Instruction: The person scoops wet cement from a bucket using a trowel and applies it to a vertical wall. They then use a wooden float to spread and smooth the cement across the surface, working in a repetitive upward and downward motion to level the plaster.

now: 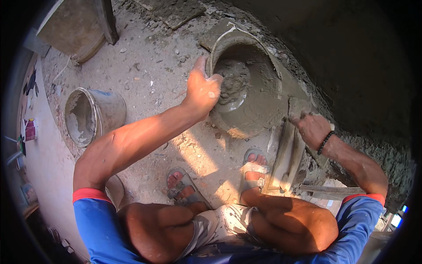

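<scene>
A mortar-caked bucket (266, 83) with a wire handle is tipped toward me, with wet grey mortar (235, 81) lying inside it. My left hand (204, 88) is closed on its left rim, beside the foot of the handle. To the right of the bucket, my right hand (311, 128) has its fingers curled at the upper part of a long, mortar-smeared wooden board (281, 163). That board slants down toward my right foot, and a grey, coated end shows past my fingers. My palm hides the exact grip.
A second pail (103, 112), crusted white inside, lies at left. Behind it stands a large dirty container (77, 33). A dark, wet mortared wall (347, 57) rises at right. Rubble (154, 17) litters the far ground. My sandalled feet (187, 189) are just below the bucket.
</scene>
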A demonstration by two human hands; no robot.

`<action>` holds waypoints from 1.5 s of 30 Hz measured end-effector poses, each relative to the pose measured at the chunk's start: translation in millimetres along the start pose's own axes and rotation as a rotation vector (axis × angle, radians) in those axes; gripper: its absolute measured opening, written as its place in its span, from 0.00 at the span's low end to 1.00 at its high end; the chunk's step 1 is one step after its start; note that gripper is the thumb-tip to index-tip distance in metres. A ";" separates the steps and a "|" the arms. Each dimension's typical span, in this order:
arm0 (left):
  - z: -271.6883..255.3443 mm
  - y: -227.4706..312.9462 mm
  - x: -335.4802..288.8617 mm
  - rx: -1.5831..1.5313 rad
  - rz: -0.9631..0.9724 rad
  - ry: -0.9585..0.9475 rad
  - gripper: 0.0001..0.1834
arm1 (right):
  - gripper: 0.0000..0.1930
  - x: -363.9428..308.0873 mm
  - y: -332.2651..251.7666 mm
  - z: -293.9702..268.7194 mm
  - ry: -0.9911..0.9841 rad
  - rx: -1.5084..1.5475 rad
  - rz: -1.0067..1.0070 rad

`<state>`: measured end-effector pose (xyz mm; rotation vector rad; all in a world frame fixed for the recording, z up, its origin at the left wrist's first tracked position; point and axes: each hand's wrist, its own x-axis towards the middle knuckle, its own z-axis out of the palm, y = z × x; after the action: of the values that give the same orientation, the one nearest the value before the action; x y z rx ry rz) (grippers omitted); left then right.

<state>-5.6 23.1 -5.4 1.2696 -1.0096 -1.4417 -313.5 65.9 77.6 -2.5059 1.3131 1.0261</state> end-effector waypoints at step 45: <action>4.2 28.0 24.9 -0.352 -0.345 0.089 0.23 | 0.17 50.5 20.1 -15.8 0.372 0.470 -0.401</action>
<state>-7.0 -7.5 16.6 1.2698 -0.4611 -1.7169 -301.3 12.9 61.9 -2.4892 0.9158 0.1480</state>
